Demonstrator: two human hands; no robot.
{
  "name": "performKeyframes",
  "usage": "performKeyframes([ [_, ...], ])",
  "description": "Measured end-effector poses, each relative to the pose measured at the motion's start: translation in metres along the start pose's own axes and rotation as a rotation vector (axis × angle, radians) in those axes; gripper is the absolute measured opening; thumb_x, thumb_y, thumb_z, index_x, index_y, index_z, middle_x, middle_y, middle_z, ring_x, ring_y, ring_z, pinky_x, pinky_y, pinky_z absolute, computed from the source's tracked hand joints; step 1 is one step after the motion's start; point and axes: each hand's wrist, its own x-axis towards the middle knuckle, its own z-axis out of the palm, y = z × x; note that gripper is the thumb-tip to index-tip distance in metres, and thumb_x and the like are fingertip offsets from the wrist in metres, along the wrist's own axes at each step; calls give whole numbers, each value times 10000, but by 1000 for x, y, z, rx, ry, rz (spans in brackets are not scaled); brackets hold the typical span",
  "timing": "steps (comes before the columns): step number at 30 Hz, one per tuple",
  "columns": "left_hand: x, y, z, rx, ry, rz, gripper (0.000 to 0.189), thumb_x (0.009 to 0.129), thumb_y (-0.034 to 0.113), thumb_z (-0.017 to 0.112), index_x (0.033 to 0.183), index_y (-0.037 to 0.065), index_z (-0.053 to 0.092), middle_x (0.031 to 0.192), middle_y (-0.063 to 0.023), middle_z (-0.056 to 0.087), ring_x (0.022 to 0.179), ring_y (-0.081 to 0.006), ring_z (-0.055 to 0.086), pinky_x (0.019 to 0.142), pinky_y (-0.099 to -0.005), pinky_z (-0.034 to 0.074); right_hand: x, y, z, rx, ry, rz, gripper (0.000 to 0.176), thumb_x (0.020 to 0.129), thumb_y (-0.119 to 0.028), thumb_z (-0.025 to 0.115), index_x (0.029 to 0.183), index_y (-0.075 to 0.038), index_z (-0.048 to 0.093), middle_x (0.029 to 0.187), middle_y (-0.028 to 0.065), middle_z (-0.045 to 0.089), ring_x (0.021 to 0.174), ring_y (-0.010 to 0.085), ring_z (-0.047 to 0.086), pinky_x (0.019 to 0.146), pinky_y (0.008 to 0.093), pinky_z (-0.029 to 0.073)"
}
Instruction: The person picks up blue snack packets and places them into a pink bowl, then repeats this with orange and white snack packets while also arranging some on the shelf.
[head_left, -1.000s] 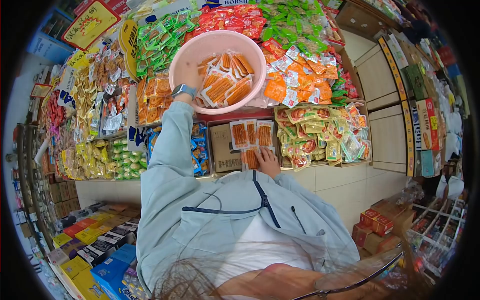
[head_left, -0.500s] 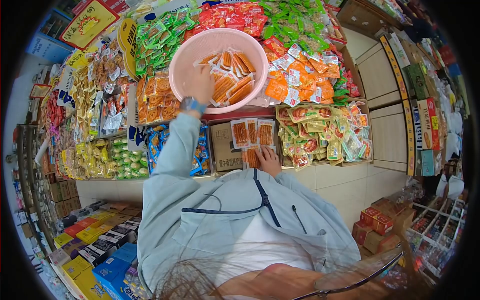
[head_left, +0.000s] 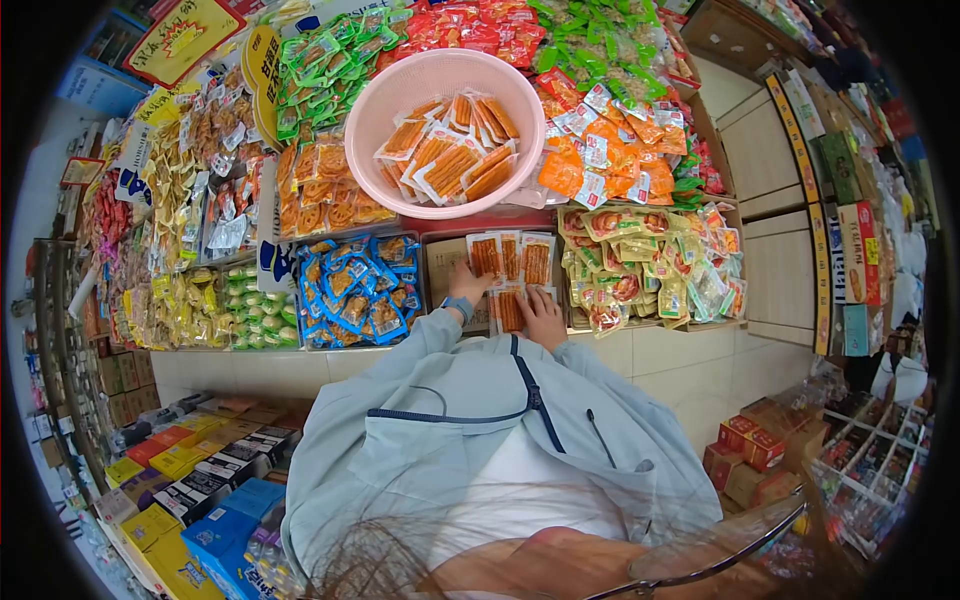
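My left hand (head_left: 467,284), with a watch at the wrist, is at the left edge of an upper packet of reddish-brown snack sticks (head_left: 486,257), fingers apart and touching it. My right hand (head_left: 541,319) lies with fingers spread over the lower packets (head_left: 507,309). Two more packets stand in the upper row beside the first, all in a cardboard box (head_left: 447,262). Behind the box, a pink plastic basket (head_left: 365,165) holds several similar packets. My fingers partly cover the lower packets.
Blue snack packs (head_left: 355,290) fill the box on the left, and beige packs (head_left: 615,255) lie on the right. Orange packs (head_left: 610,145) and green packs (head_left: 335,70) surround the basket. Stacked cartons (head_left: 745,445) stand on the floor to the right.
My left hand has come out of the pink basket, down to the packets in the box. My right hand has stayed on the lower packets. The view has shifted slightly.
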Motion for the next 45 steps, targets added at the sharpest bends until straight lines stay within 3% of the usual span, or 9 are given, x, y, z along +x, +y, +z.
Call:
performKeyframes([
  [18, 9, 16, 17, 252, -41, -187, 752, 668, 395, 819, 1196, -57, 534, 1263, -252, 528, 1224, -397, 470, 1029, -420, 418, -1, 1, 2, -23, 49, -12, 962, 697, -501, 777, 1488, -162, 348, 1523, 140, 322, 1409, 347, 285, 1084, 510, 307],
  [27, -8, 46, 24, 409, 108, 104, 525, 745, 359, 761, 1103, 23, 575, 1153, -250, 571, 1136, -415, 527, 949, -454, 452, -1, -4, -4, -33, -10, 22, 931, 709, -513, 763, 1474, -153, 373, 1522, 147, 330, 1426, 328, 274, 1107, 486, 292],
  [30, -15, 61, 13, 211, -227, 205, 428, 771, 329, 722, 1078, 69, 574, 949, -209, 641, 925, -392, 632, 804, -453, 507, 1, -4, -3, -36, -13, 19, 933, 711, -516, 763, 1476, -156, 370, 1530, 145, 322, 1429, 329, 268, 1110, 491, 287],
  [33, -40, 95, -8, 130, -269, 413, 360, 804, 284, 689, 1072, 73, 575, 889, -188, 656, 829, -357, 667, 727, -436, 528, -1, -2, -2, -53, -19, 26, 939, 711, -517, 765, 1479, -153, 365, 1536, 144, 314, 1432, 326, 263, 1109, 490, 285],
  [34, -47, 115, -23, 115, -288, 381, 324, 830, 221, 693, 1097, 69, 591, 952, -160, 675, 874, -270, 688, 749, -378, 541, -1, -3, -1, -58, -23, 28, 942, 711, -517, 766, 1480, -152, 363, 1538, 143, 311, 1433, 325, 261, 1108, 489, 285],
  [37, -41, 143, -61, -165, -112, 604, 328, 854, 141, 697, 1150, 41, 600, 980, -91, 679, 896, -184, 671, 768, -323, 544, 1, 0, 2, -61, -57, 24, 944, 720, -525, 759, 1485, -148, 355, 1544, 147, 299, 1434, 327, 256, 1105, 490, 285],
  [39, -43, 181, -104, -321, -1, 516, 371, 861, 87, 699, 1203, -2, 588, 1046, -48, 663, 938, -146, 641, 776, -296, 545, 1, 1, 3, -53, -53, 16, 954, 722, -531, 757, 1492, -148, 342, 1547, 151, 292, 1433, 331, 256, 1105, 494, 283],
  [43, 33, 187, -150, -638, 171, 540, 470, 859, 157, 697, 1258, -49, 561, 1127, -149, 646, 1002, -196, 651, 808, -356, 550, -1, 2, 4, -7, 11, 0, 946, 714, -520, 771, 1485, -163, 354, 1543, 139, 292, 1428, 345, 254, 1078, 516, 306],
  [45, 73, 174, -167, 31, 297, 571, 467, 866, 210, 690, 1267, -2, 575, 1143, -190, 638, 1019, -285, 650, 856, -401, 528, -1, 1, 2, -53, -6, 0, 970, 725, -564, 743, 1501, -154, 330, 1539, 155, 303, 1427, 333, 266, 1091, 499, 297],
])
